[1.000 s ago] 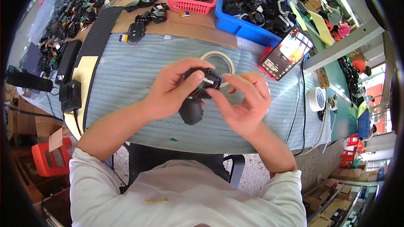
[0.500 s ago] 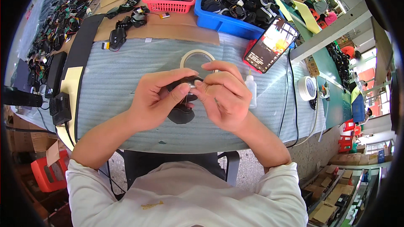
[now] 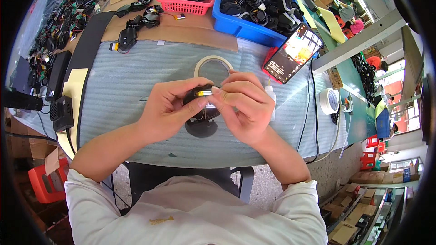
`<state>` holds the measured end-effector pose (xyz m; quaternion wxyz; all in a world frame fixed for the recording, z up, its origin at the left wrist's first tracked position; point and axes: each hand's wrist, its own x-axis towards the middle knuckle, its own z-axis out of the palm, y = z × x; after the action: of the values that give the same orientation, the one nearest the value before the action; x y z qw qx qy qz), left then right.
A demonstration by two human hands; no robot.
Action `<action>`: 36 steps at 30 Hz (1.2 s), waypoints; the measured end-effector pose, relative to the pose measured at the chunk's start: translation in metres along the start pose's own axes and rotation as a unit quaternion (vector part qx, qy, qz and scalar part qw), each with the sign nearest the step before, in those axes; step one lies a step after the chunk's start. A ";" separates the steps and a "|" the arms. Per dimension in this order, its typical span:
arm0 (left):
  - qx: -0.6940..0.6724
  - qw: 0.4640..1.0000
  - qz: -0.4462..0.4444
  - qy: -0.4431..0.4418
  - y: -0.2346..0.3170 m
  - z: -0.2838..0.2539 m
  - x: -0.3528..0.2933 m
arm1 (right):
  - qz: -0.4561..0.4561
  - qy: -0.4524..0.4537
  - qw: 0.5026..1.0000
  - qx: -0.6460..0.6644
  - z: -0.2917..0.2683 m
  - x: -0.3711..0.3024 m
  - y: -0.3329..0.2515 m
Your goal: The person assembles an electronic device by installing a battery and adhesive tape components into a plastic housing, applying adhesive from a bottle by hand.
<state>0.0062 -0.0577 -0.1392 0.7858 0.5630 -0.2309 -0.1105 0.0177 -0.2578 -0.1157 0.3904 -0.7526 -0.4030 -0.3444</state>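
My left hand (image 3: 164,105) is closed around a glossy black plastic housing (image 3: 201,128), holding it above the table. Its lower rounded part hangs below my fingers, with thin wires in between. Between the thumb and fingers of my right hand (image 3: 245,106) is a small silver battery (image 3: 205,93) with a yellow end, lying against the upper part of the housing. My fingertips almost meet here and hide part of both pieces. A cream tape roll (image 3: 197,67) lies flat just beyond my hands. Near my right hand stands a translucent squeeze bottle (image 3: 272,91).
A phone (image 3: 294,54) leans on a red stand at the right, beside black cables. Behind are a blue bin (image 3: 247,31) and a pink basket (image 3: 186,7), both holding black parts. Wired assemblies (image 3: 127,40) lie back left; a black power adapter (image 3: 61,113) sits at the left edge.
The battery has come into clearer view, its yellow end now showing between my fingers. The black housing has tilted, exposing more of its rounded lower part. My view has shifted slightly.
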 end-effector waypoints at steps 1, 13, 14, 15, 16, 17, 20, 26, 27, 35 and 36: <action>0.027 0.999 0.015 -0.016 0.001 0.000 0.001 | -0.002 0.001 1.000 -0.001 -0.001 0.000 -0.001; 0.119 0.985 0.117 -0.047 0.009 -0.008 0.004 | 0.169 -0.004 0.978 0.123 0.001 -0.010 -0.003; 0.120 0.986 0.110 -0.048 0.013 -0.010 0.005 | 0.144 -0.020 0.984 0.102 -0.004 -0.006 -0.004; 0.073 0.990 0.075 -0.089 0.020 -0.012 0.007 | 0.119 -0.035 0.989 0.083 -0.007 -0.003 -0.004; 0.022 0.990 0.039 -0.130 0.022 -0.014 0.008 | 0.117 -0.046 0.987 0.098 -0.009 -0.001 -0.004; 0.023 0.991 0.030 -0.130 0.021 -0.017 0.010 | 0.125 -0.043 0.986 0.103 -0.011 0.002 -0.003; -0.062 0.983 -0.085 -0.150 0.021 -0.025 0.012 | 0.097 -0.097 0.978 0.154 -0.014 0.003 -0.003; -0.058 0.975 -0.066 -0.205 0.019 -0.024 0.016 | 0.050 -0.077 0.983 0.159 -0.010 0.001 0.002; -0.077 0.970 -0.106 -0.204 0.020 -0.024 0.016 | 0.067 -0.072 0.984 0.152 -0.010 0.000 0.001; -0.267 0.931 -0.177 -0.172 0.008 -0.021 0.010 | 0.139 -0.083 0.979 0.120 -0.022 0.007 -0.012; -0.259 0.942 -0.182 -0.107 0.005 -0.021 0.008 | 0.121 -0.103 0.987 0.038 -0.033 0.016 -0.016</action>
<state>0.0230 -0.0418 -0.1376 0.8416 0.3571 -0.1704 -0.3676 0.0043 -0.2753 -0.0819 0.4138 -0.8119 -0.3602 -0.1994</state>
